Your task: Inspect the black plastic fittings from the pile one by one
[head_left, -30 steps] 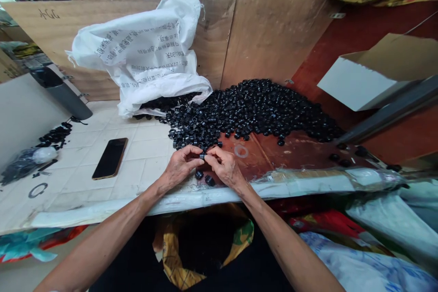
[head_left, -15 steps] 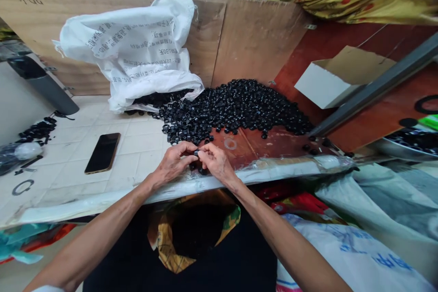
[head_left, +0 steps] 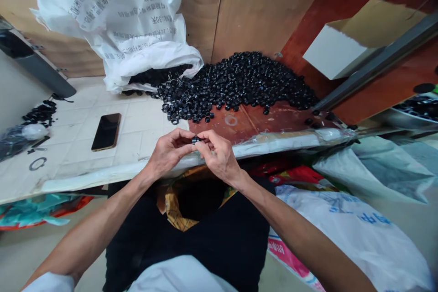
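Note:
Between my fingertips is a small black part (head_left: 195, 139), near the table's front edge. My left hand (head_left: 170, 151) pinches it from the left, and my right hand (head_left: 219, 155) grips it from the right, partly covering it. Beyond the hands, a heap of small black ring-like parts (head_left: 253, 82) spreads over the table. Some of these parts lie in the mouth of a white printed sack (head_left: 137, 23) that leans on the wooden board. Below my hands, an open yellow bag (head_left: 176, 212) with a dark inside sits at my lap.
A phone (head_left: 106, 132) lies on the pale tabletop at left, with a flat ring (head_left: 37, 164) nearby. A grey metal bar (head_left: 376, 61) slants across the right side, by an open white box (head_left: 337, 52). White sacks (head_left: 356, 237) stand at lower right.
The view has tipped downward. Both hands have drawn back from the heap to the table's front edge, and the black part between them shows more clearly.

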The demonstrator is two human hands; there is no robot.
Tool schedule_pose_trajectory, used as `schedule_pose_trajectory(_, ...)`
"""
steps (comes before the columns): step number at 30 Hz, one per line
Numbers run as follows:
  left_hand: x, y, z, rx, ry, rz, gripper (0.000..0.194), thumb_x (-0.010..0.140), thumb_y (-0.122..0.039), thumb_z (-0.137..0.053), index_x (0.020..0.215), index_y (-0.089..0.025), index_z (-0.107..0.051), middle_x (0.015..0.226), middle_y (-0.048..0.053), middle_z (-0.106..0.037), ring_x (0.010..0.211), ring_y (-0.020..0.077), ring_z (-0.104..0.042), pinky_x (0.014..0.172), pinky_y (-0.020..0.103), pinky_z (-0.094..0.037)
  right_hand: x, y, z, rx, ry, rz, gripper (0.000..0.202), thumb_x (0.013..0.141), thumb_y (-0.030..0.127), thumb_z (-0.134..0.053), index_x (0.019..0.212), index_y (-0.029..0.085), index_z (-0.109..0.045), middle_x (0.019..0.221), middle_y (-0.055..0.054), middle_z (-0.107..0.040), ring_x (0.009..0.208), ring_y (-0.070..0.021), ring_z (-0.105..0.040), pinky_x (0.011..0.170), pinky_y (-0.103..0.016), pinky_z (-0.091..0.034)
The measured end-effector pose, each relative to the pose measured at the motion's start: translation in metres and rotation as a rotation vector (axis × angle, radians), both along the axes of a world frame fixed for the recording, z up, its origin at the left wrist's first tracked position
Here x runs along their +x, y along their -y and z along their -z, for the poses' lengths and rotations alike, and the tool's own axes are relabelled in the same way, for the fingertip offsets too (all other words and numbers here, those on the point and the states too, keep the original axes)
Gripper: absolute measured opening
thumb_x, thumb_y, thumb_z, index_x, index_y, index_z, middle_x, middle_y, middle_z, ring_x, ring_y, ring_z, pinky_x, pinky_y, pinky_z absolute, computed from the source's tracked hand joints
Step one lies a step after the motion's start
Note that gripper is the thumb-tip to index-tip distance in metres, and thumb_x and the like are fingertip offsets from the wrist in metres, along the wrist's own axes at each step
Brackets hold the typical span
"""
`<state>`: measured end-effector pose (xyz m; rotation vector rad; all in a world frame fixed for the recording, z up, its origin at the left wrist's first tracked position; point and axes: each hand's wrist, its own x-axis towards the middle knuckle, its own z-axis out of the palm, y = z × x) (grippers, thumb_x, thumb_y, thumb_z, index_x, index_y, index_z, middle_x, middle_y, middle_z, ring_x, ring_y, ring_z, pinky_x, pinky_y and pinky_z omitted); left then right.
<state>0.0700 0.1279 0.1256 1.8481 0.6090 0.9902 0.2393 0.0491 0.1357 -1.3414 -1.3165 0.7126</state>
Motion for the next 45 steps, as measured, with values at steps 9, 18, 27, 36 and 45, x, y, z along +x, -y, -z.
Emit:
schedule_pose_trajectory(9,-0.027,0.041,0.041,0.774,-0.227,-0.006,0.031,0.099,-0.007,-0.057,0.128,-0.017,-0.061,0.115,0.013,-0.075,0.105,0.0187,-0.075,0.087,0.030,-0.065,-0.026,0.037,0.035,-0.472,-0.782,-0.028,0.039,0.077,0.052,-0.080,0.073,0.018,-0.059,0.058,0.004,-0.057,0.043,-0.0076,-0.045,0.046,-0.023,-0.036)
schedule_pose_trajectory(18,-0.046,0.047,0.039,0.969,-0.222,0.319,0.034,0.103,-0.010,-0.044,0.134,-0.009,-0.058,0.114,0.020,-0.077,0.117,0.0269,-0.073,0.095,0.039,-0.066,-0.027,0.055,0.049,-0.894,-1.033,-0.123,0.035,0.088,0.033,-0.076,0.067,0.016,-0.054,0.057,0.005,-0.050,0.043,-0.0047,-0.036,0.045,-0.022,-0.030)
schedule_pose_trajectory(27,-0.046,0.059,0.066,0.907,-0.211,0.480,0.028,0.104,-0.011,-0.041,0.117,-0.007,-0.065,0.105,0.020,-0.077,0.107,0.0265,-0.075,0.088,0.037,-0.068,-0.032,0.067,0.082,-1.162,-1.009,-0.088,0.033,0.103,0.021,-0.049,0.070,0.017,-0.051,0.055,0.006,-0.046,0.040,-0.0043,-0.029,0.044,-0.019,-0.028)
schedule_pose_trajectory(36,-0.019,0.019,0.026,0.574,-0.397,-0.240,0.026,0.094,-0.015,-0.060,0.120,-0.018,-0.063,0.113,0.012,-0.066,0.094,0.0224,-0.070,0.082,0.038,-0.062,0.003,0.047,0.051,-0.014,0.316,0.110,0.018,0.098,0.025,-0.054,0.107,0.020,-0.068,0.097,-0.010,-0.067,0.089,-0.0246,-0.064,0.087,-0.038,-0.051)
schedule_pose_trajectory(45,0.020,-0.017,0.020,0.230,-0.503,-0.048,0.029,0.084,-0.009,-0.054,0.107,-0.016,-0.070,0.093,0.005,-0.071,0.084,0.0194,-0.068,0.082,0.034,-0.056,0.021,-0.018,0.048,-0.040,0.415,-0.052,0.025,0.089,0.008,-0.059,0.111,0.017,-0.069,0.105,-0.009,-0.067,0.096,-0.0227,-0.064,0.089,-0.035,-0.050)
